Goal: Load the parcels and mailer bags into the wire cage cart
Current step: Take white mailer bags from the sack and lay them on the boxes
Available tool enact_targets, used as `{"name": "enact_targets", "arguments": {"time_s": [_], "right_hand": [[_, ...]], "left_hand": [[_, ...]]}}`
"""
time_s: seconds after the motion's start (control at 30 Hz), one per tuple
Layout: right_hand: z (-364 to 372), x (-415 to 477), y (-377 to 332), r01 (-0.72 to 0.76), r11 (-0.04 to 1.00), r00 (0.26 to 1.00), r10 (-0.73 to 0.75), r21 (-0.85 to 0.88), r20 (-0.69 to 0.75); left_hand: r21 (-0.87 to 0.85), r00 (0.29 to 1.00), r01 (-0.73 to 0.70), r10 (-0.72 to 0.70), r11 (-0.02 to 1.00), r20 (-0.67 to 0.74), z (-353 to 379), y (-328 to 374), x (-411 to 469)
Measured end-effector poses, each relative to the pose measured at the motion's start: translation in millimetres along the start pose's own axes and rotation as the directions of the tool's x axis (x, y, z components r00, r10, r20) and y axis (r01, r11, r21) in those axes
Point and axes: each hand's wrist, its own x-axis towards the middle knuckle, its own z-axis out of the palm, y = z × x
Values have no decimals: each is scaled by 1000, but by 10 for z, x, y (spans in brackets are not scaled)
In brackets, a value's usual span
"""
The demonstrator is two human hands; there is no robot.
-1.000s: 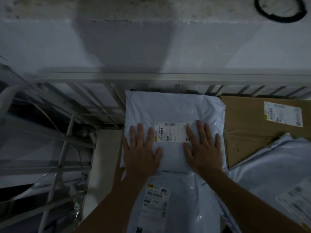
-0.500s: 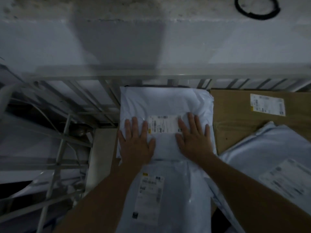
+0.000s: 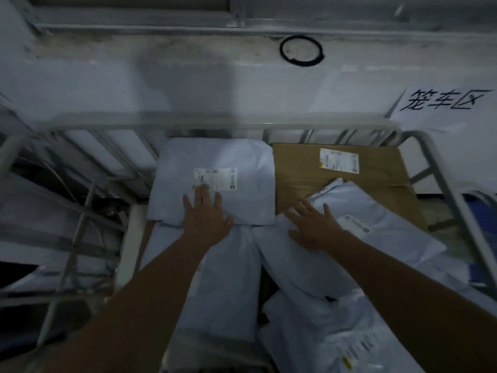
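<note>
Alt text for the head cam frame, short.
A person's left hand lies flat on a pale mailer bag at the back of a wire cage cart. The right hand, fingers spread, lies on a second bag that overlaps a cardboard box beside it.

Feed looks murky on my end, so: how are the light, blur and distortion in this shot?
Head view: dim, bluish light, no glare; a broad shadow lies on the wall; the cart rail is smeared by blur and bowed by the wide lens; the label by the left hand is unreadable; the right hand is soft-edged.
</note>
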Motion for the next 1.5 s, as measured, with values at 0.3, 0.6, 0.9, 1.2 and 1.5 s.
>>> {"name": "enact_targets", "arguments": {"time_s": [0.3, 0.6, 0.9, 1.2, 1.5], "right_hand": [[230, -937, 973, 141, 990, 981, -139, -5, 134], [246, -1260, 1144, 244, 968, 952, -251, 62, 176], [248, -1311, 1126, 238, 971, 956, -240, 35, 167], [288, -1257, 1163, 237, 970, 967, -240, 43, 81], [-254, -1458, 1186, 233, 904, 968, -181, 358, -173]], "left_hand": [[-325, 968, 4, 77, 946, 237, -207, 1321, -864], [-313, 914, -25, 148, 950, 377, -163, 2065, -1266], [-236, 928, -130, 202, 963, 313, -120, 2334, -1222], [-208, 950, -106, 161, 972, 269, -177, 2452, -1233], [-60, 996, -92, 92, 994, -5, -915, 2445, -1198]]}}
